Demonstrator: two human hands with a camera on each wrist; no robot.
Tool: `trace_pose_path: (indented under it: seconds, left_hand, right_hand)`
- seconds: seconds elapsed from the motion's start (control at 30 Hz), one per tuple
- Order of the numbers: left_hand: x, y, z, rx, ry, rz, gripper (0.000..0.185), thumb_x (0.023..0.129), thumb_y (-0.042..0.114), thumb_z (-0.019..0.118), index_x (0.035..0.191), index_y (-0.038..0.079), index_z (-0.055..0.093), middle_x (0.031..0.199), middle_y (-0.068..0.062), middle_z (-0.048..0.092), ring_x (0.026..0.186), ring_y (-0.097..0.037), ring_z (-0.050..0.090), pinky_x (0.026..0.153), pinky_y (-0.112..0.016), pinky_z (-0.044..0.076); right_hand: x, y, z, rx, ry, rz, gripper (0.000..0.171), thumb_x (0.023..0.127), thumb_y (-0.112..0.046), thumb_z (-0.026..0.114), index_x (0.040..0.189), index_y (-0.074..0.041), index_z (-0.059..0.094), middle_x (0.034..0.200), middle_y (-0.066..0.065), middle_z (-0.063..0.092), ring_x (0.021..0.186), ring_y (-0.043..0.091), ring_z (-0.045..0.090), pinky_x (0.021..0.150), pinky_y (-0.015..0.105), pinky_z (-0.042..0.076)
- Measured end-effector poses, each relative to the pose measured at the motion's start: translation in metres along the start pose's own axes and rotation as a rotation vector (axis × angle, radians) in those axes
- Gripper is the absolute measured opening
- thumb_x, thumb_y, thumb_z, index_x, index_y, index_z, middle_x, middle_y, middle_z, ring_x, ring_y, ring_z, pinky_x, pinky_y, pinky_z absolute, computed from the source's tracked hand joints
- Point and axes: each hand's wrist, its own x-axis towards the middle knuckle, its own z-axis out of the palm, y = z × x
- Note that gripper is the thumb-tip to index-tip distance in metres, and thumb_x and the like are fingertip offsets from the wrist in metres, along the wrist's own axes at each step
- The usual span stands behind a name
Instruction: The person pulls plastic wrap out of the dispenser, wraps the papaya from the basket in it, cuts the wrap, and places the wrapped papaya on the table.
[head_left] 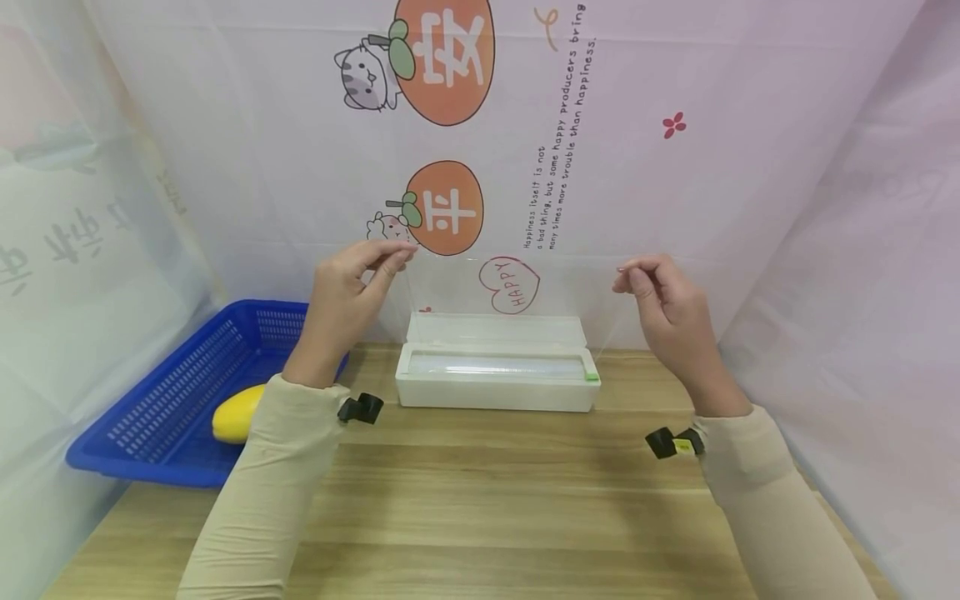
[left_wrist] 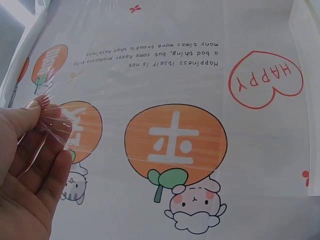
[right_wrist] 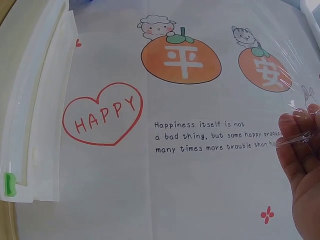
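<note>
fingertips of the left hand pinch one upper corner of a clear sheet of cling film, and the right hand pinches the other corner — both grips narrow, thumb against forefinger. the film hangs stretched between them, raised above the white dispenser box it comes out of, likely held wide and taut so it does not fold onto itself. the box lies open on the wooden table, its green cutter tab at the right end. to the left, a blue basket holds a yellow fruit — a printed curtain hangs behind.
</note>
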Motion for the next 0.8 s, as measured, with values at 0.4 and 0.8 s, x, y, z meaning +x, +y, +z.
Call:
trace_pose_path:
  seconds: [0.4,0.8]
  left_hand:
    - [0.004,0.002,-0.002,0.007,0.013,0.011,0.017,0.099,0.013,0.064,0.108,0.005,0.076,0.099,-0.004,0.074,0.087,-0.015,0.066,0.075,-0.023,0.049]
    - [0.009,0.005,-0.006,-0.01,0.021,0.024,0.018,0.1,0.013,0.063,0.11,0.007,0.076,0.101,-0.002,0.074,0.088,-0.015,0.068,0.081,-0.023,0.052]
  right_hand:
    - [0.006,-0.003,-0.003,0.01,0.01,-0.002,0.015,0.102,0.007,0.049,0.108,0.01,0.062,0.091,0.012,0.067,0.089,0.018,0.065,0.083,0.017,0.049]
    - [0.012,-0.006,-0.006,0.001,0.022,-0.016,0.016,0.102,0.006,0.048,0.109,0.01,0.062,0.091,0.012,0.067,0.091,0.014,0.064,0.082,0.017,0.048]
